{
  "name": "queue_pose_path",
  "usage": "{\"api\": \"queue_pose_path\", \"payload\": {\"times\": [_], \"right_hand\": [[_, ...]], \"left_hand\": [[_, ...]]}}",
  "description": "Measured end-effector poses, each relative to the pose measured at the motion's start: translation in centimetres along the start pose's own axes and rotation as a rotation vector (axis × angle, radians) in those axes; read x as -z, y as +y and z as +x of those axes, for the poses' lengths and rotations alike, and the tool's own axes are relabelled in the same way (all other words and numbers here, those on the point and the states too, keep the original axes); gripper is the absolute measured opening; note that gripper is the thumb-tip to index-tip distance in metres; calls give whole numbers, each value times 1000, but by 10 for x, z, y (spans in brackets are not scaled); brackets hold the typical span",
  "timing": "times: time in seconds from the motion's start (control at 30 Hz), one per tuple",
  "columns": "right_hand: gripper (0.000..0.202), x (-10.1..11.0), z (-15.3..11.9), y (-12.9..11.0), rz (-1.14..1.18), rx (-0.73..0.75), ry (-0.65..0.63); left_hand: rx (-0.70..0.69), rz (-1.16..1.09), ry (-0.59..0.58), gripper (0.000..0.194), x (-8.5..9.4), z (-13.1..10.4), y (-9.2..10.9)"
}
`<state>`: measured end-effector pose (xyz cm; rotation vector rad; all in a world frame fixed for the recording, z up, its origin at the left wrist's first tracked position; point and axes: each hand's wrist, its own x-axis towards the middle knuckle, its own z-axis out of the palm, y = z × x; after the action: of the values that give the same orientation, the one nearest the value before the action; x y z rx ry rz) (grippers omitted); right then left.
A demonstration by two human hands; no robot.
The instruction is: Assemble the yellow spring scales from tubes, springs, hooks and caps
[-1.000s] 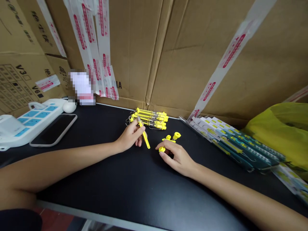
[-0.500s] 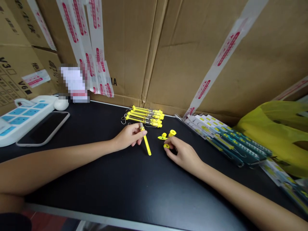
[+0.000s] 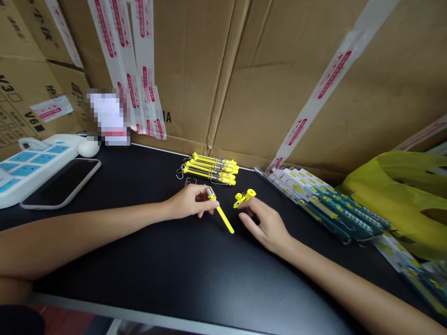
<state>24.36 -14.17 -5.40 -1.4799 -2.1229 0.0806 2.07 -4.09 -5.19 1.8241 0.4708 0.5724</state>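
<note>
My left hand (image 3: 192,201) pinches a thin yellow plastic rod with a metal tube at its upper end, which looks like part of a spring scale (image 3: 224,218). The rod slants down to the right, its lower end free. My right hand (image 3: 267,223) reaches in from the right, thumb and forefinger apart. Its fingertips are at a flat yellow piece (image 3: 238,204), beside a small yellow knob (image 3: 239,196) and a yellow ring-shaped cap (image 3: 250,192). Whether anything sits under the curled fingers is hidden. Behind my left hand lies a bent wire piece (image 3: 190,181).
A stack of yellow spring scales with hooks (image 3: 211,168) lies at the back. Printed packages (image 3: 328,204) and a yellow bag (image 3: 387,200) are on the right. A phone (image 3: 61,184) and a power strip (image 3: 38,160) lie left. Cardboard (image 3: 279,83) walls the table's back edge.
My left hand has moved slightly right and down, and the rod slants more. The small yellow ring at my right fingertips is no longer visible there. The flat yellow piece has turned.
</note>
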Motion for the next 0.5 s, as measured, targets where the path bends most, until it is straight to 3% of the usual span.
{"api": "queue_pose_path", "payload": {"times": [0.17, 0.27, 0.37, 0.5], "right_hand": [[15, -11, -4, -28, 189, 67, -156], [21, -14, -4, -30, 217, 33, -119], [23, -5, 1, -13, 144, -24, 47], [24, 14, 13, 36, -156, -172, 232]], "left_hand": [[-101, 173, -126, 21, -3, -3, 5], [-179, 285, -113, 21, -2, -3, 2], [-192, 322, -78, 22, -1, -4, 0], [-209, 426, -55, 17, -1, -5, 1]]}}
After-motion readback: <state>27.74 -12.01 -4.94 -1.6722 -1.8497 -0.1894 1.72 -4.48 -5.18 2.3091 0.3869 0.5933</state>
